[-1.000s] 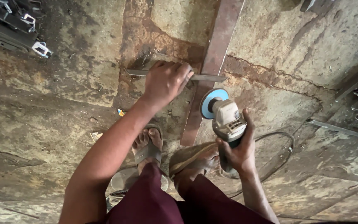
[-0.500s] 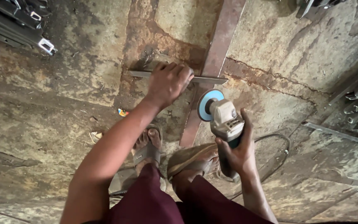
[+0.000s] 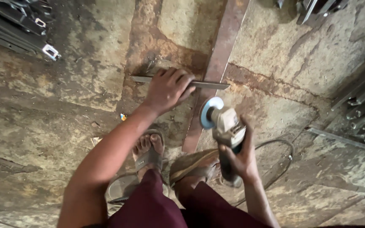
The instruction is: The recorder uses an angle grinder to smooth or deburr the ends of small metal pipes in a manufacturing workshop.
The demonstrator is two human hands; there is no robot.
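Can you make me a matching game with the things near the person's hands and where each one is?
Things:
1. grinder
2. thin metal strip
3. long rusty bar
4. cable

Places:
A. looped on the floor beside the right hand
B. pressed under the left hand
C. held in the right hand
D. running up the floor, under the thin strip

Pairs: 1-C, 2-B, 3-D, 4-A

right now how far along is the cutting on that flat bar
Set-up looks done: the left hand presses a thin metal strip across the long rusty flat bar, like a guide. In hand: the right hand holds the angle grinder, its disc beside the bar, no sparks. Left: no cut shows on the bar.
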